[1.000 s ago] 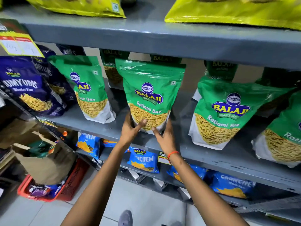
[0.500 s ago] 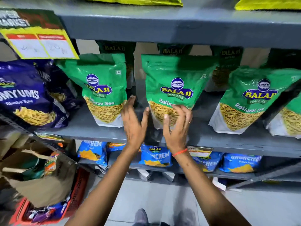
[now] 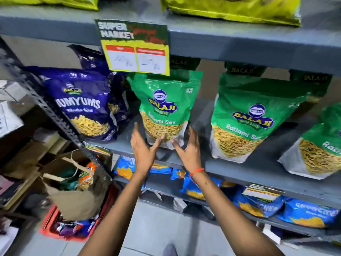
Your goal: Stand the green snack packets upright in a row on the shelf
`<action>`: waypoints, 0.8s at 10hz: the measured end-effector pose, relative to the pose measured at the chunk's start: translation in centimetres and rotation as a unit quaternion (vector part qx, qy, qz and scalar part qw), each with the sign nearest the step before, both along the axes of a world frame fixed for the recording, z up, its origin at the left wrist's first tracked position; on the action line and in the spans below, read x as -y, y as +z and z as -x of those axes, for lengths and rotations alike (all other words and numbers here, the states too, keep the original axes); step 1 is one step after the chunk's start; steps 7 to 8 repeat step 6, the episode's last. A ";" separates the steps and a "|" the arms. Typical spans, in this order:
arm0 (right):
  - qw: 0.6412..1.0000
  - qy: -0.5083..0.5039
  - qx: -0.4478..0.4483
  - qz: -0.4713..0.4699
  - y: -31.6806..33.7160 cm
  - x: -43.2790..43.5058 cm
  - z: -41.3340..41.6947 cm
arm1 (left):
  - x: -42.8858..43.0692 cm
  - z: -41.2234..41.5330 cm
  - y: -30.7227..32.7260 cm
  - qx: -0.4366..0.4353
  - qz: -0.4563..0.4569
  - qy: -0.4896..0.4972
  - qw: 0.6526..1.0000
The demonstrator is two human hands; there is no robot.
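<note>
Grey shelf [image 3: 118, 145] edge — both hands flank upright green packet [image 3: 166, 108].

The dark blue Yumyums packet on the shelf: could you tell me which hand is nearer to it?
The left hand. It sits just right of the dark blue Yumyums packet, at the green Ratlami Sev packet's left base. The right hand is farther, at that packet's right base.
</note>
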State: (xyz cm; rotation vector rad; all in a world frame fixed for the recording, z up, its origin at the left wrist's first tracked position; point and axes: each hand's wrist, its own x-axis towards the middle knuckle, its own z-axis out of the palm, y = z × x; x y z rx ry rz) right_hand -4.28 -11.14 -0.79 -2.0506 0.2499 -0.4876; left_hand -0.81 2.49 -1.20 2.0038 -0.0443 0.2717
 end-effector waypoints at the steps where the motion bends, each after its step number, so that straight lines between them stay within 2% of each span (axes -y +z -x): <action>1: 0.997 0.028 -0.042 -0.066 -0.9 -0.5 -0.7 | -1.3 -1.8 -0.6 -0.110 0.100 -0.101 0.984; 4: 0.995 -0.002 -0.035 -0.092 -1.6 -1.4 -1.5 | -1.8 -2.5 -1.3 -0.117 0.118 -0.090 0.982; 5: 0.996 0.009 -0.050 -0.078 -0.6 -1.6 -1.2 | -1.7 -2.0 -0.6 -0.113 0.093 -0.084 0.986; 6: 0.996 0.020 -0.072 -0.038 -0.5 -0.9 -0.8 | -1.4 -1.8 0.4 -0.113 -0.025 -0.088 0.989; 8: 0.996 0.020 -0.072 -0.038 -0.5 -0.9 -0.8 | -1.4 -1.8 0.4 -0.113 -0.025 -0.088 0.989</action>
